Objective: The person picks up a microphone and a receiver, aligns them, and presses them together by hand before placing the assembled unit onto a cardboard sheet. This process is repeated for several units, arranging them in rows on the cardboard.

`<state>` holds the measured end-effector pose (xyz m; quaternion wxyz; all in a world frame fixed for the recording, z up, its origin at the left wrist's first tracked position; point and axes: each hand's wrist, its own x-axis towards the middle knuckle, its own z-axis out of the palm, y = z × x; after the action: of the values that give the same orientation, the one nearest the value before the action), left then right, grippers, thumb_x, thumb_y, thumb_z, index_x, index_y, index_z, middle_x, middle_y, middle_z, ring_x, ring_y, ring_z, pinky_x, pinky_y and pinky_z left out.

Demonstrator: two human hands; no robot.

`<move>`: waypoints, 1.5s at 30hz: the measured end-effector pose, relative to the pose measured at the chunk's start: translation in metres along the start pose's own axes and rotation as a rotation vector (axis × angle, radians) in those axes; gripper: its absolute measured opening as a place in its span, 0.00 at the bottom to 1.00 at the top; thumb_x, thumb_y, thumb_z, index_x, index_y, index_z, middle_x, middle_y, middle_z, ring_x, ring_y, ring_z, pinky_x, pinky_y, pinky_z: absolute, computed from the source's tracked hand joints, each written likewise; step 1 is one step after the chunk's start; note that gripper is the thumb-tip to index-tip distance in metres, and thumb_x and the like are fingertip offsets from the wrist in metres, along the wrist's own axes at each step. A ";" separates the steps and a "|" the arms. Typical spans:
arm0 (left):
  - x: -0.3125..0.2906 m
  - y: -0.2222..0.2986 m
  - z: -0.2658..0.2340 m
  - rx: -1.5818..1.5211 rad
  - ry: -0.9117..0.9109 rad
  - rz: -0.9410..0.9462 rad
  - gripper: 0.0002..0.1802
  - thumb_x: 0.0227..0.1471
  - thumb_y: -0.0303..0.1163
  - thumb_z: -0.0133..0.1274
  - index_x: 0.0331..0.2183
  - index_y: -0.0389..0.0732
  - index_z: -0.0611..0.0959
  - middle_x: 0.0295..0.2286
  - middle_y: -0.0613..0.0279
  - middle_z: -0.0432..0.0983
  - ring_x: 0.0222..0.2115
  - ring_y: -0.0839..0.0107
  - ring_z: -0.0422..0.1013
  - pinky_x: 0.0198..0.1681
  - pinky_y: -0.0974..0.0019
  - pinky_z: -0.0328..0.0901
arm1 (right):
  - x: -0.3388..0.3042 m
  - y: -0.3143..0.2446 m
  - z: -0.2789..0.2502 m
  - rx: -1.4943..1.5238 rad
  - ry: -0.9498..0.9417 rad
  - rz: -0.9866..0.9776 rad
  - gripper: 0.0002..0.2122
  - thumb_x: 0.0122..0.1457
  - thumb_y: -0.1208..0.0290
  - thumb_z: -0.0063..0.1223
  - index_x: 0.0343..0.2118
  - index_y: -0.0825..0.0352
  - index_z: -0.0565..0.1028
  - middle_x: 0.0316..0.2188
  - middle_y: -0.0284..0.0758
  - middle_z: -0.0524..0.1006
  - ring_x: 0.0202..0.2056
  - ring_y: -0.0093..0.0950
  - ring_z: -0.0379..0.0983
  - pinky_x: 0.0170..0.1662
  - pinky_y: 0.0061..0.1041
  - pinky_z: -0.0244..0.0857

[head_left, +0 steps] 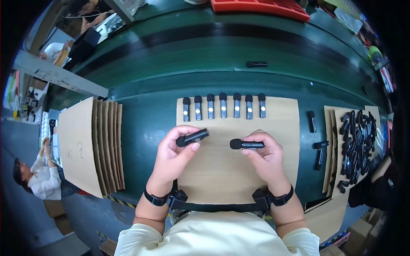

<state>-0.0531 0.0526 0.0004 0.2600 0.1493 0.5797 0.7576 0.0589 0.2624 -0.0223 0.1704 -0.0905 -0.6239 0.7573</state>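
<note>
My left hand (170, 157) pinches a small black clip-on wireless microphone (195, 137) with a foam tip, tilted with its foam end toward my palm. In my right hand (270, 157), thumb and fingers grip a second such microphone (253, 145), its foam end pointing left. Both are held above a flat cardboard sheet (222, 179), apart from each other. Along the sheet's far edge lies a row of several similar microphones (223, 104), foam ends away from me, each with a round white spot on its body.
Folded cardboard sheets (77, 145) stand upright at the left. On the right, a heap of black microphones (358, 147) lies on cardboard, with loose microphones (313, 121) beside it. Another microphone (257, 64) lies farther back, before a red tray (260, 6). A person (42, 179) works at far left.
</note>
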 end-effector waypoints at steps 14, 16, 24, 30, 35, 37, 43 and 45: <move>-0.007 -0.010 -0.004 0.440 -0.163 0.307 0.14 0.45 0.19 0.62 0.38 0.34 0.82 0.31 0.58 0.77 0.33 0.69 0.73 0.38 0.69 0.67 | -0.009 0.000 0.001 -0.310 -0.178 -0.178 0.12 0.51 0.82 0.62 0.39 0.70 0.74 0.34 0.36 0.75 0.35 0.25 0.71 0.40 0.22 0.64; -0.007 -0.009 -0.004 0.449 -0.170 0.298 0.14 0.45 0.19 0.62 0.37 0.34 0.82 0.32 0.57 0.77 0.34 0.68 0.73 0.39 0.68 0.67 | -0.009 0.000 0.003 -0.322 -0.175 -0.169 0.12 0.51 0.82 0.62 0.39 0.70 0.74 0.34 0.36 0.75 0.35 0.26 0.71 0.40 0.22 0.64; -0.008 -0.010 -0.002 0.539 -0.181 0.378 0.14 0.44 0.18 0.62 0.37 0.33 0.81 0.34 0.56 0.77 0.35 0.67 0.72 0.40 0.67 0.67 | -0.004 0.000 0.000 -0.384 -0.179 -0.276 0.14 0.47 0.83 0.65 0.39 0.70 0.75 0.33 0.39 0.78 0.34 0.29 0.74 0.39 0.24 0.68; -0.007 -0.015 -0.004 0.513 -0.164 0.442 0.16 0.44 0.18 0.63 0.38 0.35 0.80 0.34 0.57 0.78 0.34 0.67 0.75 0.38 0.69 0.69 | -0.004 0.001 0.000 -0.373 -0.169 -0.269 0.14 0.49 0.80 0.65 0.39 0.69 0.74 0.34 0.38 0.74 0.36 0.28 0.71 0.40 0.23 0.65; -0.009 -0.014 -0.002 0.452 -0.163 0.373 0.16 0.44 0.18 0.62 0.38 0.35 0.80 0.35 0.56 0.79 0.35 0.66 0.76 0.39 0.69 0.69 | -0.005 0.001 0.001 -0.319 -0.174 -0.219 0.14 0.49 0.80 0.66 0.38 0.69 0.73 0.34 0.37 0.73 0.36 0.25 0.70 0.39 0.21 0.64; -0.010 -0.014 -0.002 0.460 -0.159 0.367 0.16 0.44 0.17 0.62 0.38 0.35 0.80 0.34 0.56 0.79 0.34 0.67 0.76 0.38 0.69 0.69 | -0.005 0.002 0.001 -0.315 -0.171 -0.219 0.15 0.48 0.81 0.66 0.38 0.69 0.73 0.34 0.37 0.73 0.36 0.25 0.70 0.39 0.21 0.64; -0.011 -0.015 -0.003 0.478 -0.168 0.376 0.16 0.44 0.17 0.62 0.38 0.34 0.80 0.34 0.56 0.79 0.34 0.67 0.76 0.38 0.69 0.69 | -0.004 0.000 0.000 -0.353 -0.187 -0.244 0.14 0.47 0.82 0.65 0.38 0.68 0.74 0.34 0.36 0.73 0.36 0.25 0.70 0.39 0.20 0.64; -0.010 -0.015 -0.004 0.481 -0.178 0.378 0.16 0.43 0.17 0.62 0.38 0.35 0.80 0.34 0.56 0.79 0.34 0.67 0.76 0.38 0.69 0.69 | -0.004 -0.001 0.000 -0.360 -0.185 -0.245 0.14 0.47 0.82 0.65 0.37 0.68 0.74 0.34 0.36 0.73 0.36 0.25 0.70 0.39 0.20 0.64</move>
<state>-0.0433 0.0465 -0.0143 0.1215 0.3776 0.6792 0.6175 0.0629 0.2613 -0.0212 0.1841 0.0266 -0.7683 0.6125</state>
